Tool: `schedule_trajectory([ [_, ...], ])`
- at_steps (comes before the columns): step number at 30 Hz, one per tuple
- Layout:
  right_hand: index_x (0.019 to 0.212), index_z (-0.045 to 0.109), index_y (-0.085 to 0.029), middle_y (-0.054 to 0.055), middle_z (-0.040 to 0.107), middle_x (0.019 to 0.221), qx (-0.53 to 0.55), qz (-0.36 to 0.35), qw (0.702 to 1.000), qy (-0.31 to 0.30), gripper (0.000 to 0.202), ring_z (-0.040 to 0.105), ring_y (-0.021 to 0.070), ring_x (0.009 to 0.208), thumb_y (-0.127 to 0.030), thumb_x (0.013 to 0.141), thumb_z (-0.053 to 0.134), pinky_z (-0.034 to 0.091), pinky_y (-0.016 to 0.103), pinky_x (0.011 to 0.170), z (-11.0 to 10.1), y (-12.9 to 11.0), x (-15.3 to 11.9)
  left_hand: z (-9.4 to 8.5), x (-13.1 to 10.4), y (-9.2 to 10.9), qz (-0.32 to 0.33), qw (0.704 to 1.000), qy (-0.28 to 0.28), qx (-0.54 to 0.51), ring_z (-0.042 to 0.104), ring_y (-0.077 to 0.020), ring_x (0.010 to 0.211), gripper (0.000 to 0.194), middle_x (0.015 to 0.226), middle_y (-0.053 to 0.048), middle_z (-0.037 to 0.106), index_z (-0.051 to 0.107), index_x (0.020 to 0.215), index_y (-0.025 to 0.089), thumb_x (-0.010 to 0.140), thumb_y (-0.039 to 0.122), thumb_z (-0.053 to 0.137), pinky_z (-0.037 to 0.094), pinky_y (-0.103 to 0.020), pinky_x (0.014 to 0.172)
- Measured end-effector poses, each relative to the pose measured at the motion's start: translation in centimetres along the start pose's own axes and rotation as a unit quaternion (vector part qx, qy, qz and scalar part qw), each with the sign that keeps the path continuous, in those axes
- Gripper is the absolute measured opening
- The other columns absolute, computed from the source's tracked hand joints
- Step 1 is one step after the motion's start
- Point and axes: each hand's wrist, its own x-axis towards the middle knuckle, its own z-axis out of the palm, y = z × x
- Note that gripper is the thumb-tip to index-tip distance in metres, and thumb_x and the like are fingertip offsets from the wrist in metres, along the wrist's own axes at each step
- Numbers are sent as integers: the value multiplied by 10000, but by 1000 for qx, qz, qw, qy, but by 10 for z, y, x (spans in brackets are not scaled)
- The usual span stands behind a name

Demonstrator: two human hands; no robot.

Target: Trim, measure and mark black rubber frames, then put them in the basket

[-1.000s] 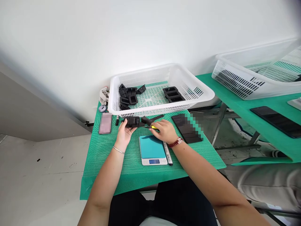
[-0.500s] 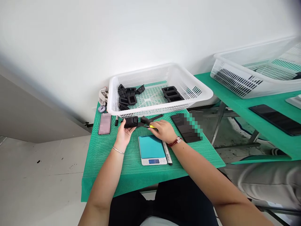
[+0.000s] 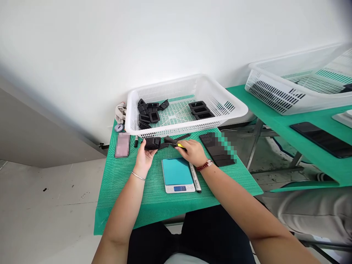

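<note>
My left hand (image 3: 145, 154) is closed around a black hollow moulded part (image 3: 153, 143), held over the table below the basket. My right hand (image 3: 193, 152) grips a yellow-handled knife (image 3: 182, 146), whose thin blade points left toward the part. Between my hands, behind the blade, lie dark scrap strips (image 3: 171, 140); whether the blade touches them or the part I cannot tell. In front of my hands is a digital scale (image 3: 178, 173) with a teal plate, reading 0.0. A white marker (image 3: 195, 178) lies along its right side.
A white basket (image 3: 187, 126) at the back holds several black moulded parts. Left are a blurred phone (image 3: 122, 145), a black marker (image 3: 136, 141) and a cloth (image 3: 120, 112). A black flat item (image 3: 220, 156) lies right. Another table has a basket (image 3: 271, 93) and phone (image 3: 321, 139).
The knife in my right hand has shifted slightly right and its angle has changed a little. The black part in my left hand has moved barely.
</note>
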Motion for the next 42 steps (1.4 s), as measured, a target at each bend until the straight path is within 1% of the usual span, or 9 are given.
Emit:
schedule_trajectory([
  [4,904,630,-162,54,661,702,2,-35,999,-33,305,507,151,569,-391,936,431,316,286,570,-1,-1,0,-1,1,-1,2,1000,-12,7,700,-166,832,205,922,-75,723,657,941,140,846,312,597,585,-263,747],
  [7,894,624,-163,47,659,698,1,-44,998,-42,294,498,146,559,-393,932,445,315,287,578,0,-2,1,-1,1,-3,0,1000,-18,11,699,-165,838,214,935,-83,722,656,952,133,850,311,594,581,-265,763],
  [14,914,626,-167,51,664,697,3,8,1000,-10,297,528,166,596,-392,937,434,330,285,587,1,-1,2,1,-2,-1,-6,1000,-5,14,694,-134,743,213,895,-58,719,645,962,153,847,326,596,570,-192,628],
  [21,918,622,-166,55,670,735,14,-32,998,-51,292,525,158,594,-388,935,434,344,290,589,-1,-1,1,1,-1,-2,-5,1000,-15,7,694,-142,768,207,899,-63,719,642,964,145,851,310,591,582,-209,650],
  [26,939,627,-168,68,667,737,2,30,999,-16,288,552,176,631,-379,935,431,357,293,596,0,-1,1,1,-1,-1,-6,1000,-5,22,690,-141,740,203,858,-61,714,637,928,146,830,323,619,565,-190,606],
  [28,936,627,-166,68,667,735,8,24,1000,-12,292,554,176,636,-382,935,431,365,292,607,0,0,1,0,-1,-2,-1,1000,-7,26,689,-140,744,203,856,-58,714,636,934,148,828,321,621,565,-189,611],
  [31,928,624,-168,63,669,735,20,-6,999,-32,297,544,168,617,-393,937,430,360,292,608,-1,-1,1,0,-1,-2,1,999,-12,33,687,-135,724,204,842,-53,713,637,936,149,830,323,617,565,-189,606],
  [36,920,627,-165,59,666,721,10,22,1000,-11,298,523,161,595,-385,940,427,338,287,580,1,-2,1,-1,-2,-4,0,999,-29,39,678,-129,676,194,803,-45,702,626,889,140,809,315,643,567,-199,594],
  [42,921,632,-167,54,668,712,8,8,1000,-20,285,520,161,596,-384,930,448,336,290,590,3,-2,0,-1,-1,-3,3,999,-30,42,678,-128,663,189,798,-43,700,623,874,138,806,313,645,569,-194,571],
])
